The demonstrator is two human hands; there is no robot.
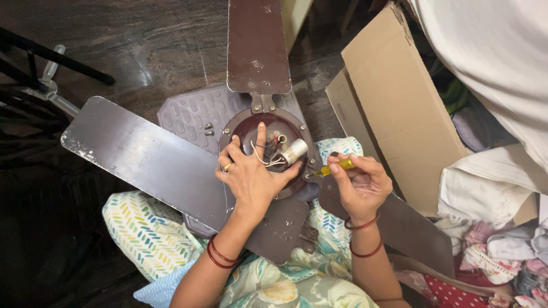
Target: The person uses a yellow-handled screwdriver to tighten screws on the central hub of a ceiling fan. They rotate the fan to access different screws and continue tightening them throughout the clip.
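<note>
Centrally, ceiling fan (pixel 188 165) lying across lap and a grey plastic stool (pixel 188 117), brown motor housing (pixel 251 128) facing up. Left hand (pixel 251 177) spread flat on the near part of that housing, fingers splayed wide and gripping nothing, index tip reaching toward the housing's middle, ring on one finger. Loose pale wires (pixel 264 159) and a small silver cylindrical capacitor (pixel 294 152) just beside the fingertips, toward the housing's right rim. Right hand (pixel 359 182) curled shut around a yellow-handled screwdriver (pixel 338 166), thumb and fingers pinching the handle, tip pointing left and meeting the right rim of the housing at a blade bracket. Three brown blades (pixel 137 159) radiating: one to the far edge of the stool and beyond, one toward the left over dark floor (pixel 142 45), one under the right wrist. Two small screws (pixel 208 129) resting on the stool's left part, just beside the housing. Red bangles on both wrists. Open cardboard box (pixel 394 102) at right, with heaped clothes (pixel 491 228) alongside it.
</note>
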